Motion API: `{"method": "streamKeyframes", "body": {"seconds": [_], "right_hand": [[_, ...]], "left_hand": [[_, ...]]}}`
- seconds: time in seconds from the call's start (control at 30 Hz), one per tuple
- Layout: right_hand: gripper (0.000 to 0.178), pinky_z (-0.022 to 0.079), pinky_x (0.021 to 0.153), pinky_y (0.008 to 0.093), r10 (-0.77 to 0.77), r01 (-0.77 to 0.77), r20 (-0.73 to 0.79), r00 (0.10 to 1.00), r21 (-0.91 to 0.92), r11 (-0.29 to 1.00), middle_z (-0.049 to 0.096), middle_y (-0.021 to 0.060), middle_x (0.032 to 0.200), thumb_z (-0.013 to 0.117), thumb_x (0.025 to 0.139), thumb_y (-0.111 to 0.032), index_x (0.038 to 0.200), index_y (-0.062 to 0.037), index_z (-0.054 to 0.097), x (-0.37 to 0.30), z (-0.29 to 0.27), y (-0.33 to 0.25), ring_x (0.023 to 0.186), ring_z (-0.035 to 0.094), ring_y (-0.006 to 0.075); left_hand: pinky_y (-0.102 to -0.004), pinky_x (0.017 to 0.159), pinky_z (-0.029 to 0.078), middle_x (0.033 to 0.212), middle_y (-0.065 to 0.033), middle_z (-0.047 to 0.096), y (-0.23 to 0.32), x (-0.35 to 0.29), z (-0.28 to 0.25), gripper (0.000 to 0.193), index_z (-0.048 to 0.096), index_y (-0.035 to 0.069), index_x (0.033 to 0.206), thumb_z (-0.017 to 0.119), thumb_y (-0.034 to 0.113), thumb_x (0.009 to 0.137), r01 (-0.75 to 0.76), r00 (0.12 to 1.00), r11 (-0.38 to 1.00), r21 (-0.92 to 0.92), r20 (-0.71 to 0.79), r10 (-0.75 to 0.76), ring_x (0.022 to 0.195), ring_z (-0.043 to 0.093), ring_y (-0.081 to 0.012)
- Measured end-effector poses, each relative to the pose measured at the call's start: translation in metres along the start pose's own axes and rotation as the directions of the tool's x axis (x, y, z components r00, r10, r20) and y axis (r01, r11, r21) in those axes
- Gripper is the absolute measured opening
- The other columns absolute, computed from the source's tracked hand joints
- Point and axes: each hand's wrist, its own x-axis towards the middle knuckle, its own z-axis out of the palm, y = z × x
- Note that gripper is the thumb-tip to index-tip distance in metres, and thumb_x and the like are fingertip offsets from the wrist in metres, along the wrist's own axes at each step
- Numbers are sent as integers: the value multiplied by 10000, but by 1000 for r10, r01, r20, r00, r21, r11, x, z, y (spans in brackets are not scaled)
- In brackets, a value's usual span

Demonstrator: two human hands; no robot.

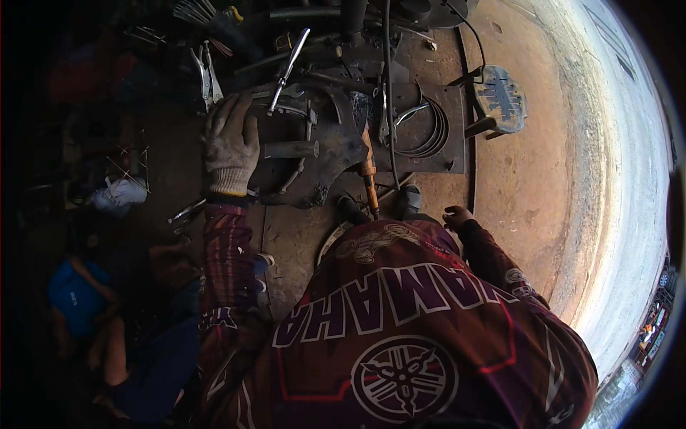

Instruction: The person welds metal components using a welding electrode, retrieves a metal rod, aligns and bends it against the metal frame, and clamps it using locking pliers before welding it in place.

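My left hand, in a grey knit work glove, lies at the left end of a dark steel plate, its fingers stretched toward a pair of locking pliers. A second silver tool with a long handle leans just beyond. Beside the glove, a short steel tube and curved metal pieces rest on the plate. My right hand is bare and hangs by my right side, fingers loosely bent and apart, holding nothing. An orange-brown tool handle hangs over the plate's near edge.
Right of the plate, coiled rings lie on a metal sheet, near a hanging cable. A worn stool stands farther right. Another person in blue is at the lower left. A white bundle lies left of my arm.
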Motion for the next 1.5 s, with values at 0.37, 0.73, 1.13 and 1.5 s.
{"method": "streamKeyframes", "body": {"seconds": [0.37,0.73,1.13,1.5], "right_hand": [[260,549,583,327,-47,75,100,994,-292,953,714,91,802,743,839,-198,1008,-1,716,60,-80,1,606,676,170],[621,561,662,388,89,64,336,938,-419,906,709,126,880,632,882,-595,1012,7,711,97,-51,-52,729,687,241],[1090,371,1101,414,30,172,390,920,-472,865,498,217,1437,571,747,-822,1493,-50,381,64,4,-16,1345,475,316],[789,423,1065,404,17,198,280,960,-720,665,510,215,1425,658,819,-512,1442,-69,462,-18,23,63,1298,517,313]], "left_hand": [[-408,929,514,1214,-215,628,121,-89,-64,339,596,-16,1259,567,121,951,326,942,929,-176,-15,-334,1053,640,-346],[-451,898,504,1169,-176,653,191,-346,-27,284,658,82,1149,597,253,931,287,493,925,-250,866,81,1072,630,-339],[-385,1027,432,1290,-176,617,171,-368,-6,485,596,65,1291,534,399,945,824,74,560,82,966,-250,1232,562,-327],[-387,1038,425,1307,-183,614,166,-349,21,532,610,74,1295,522,435,915,808,52,585,73,980,-194,1251,557,-326]]}}
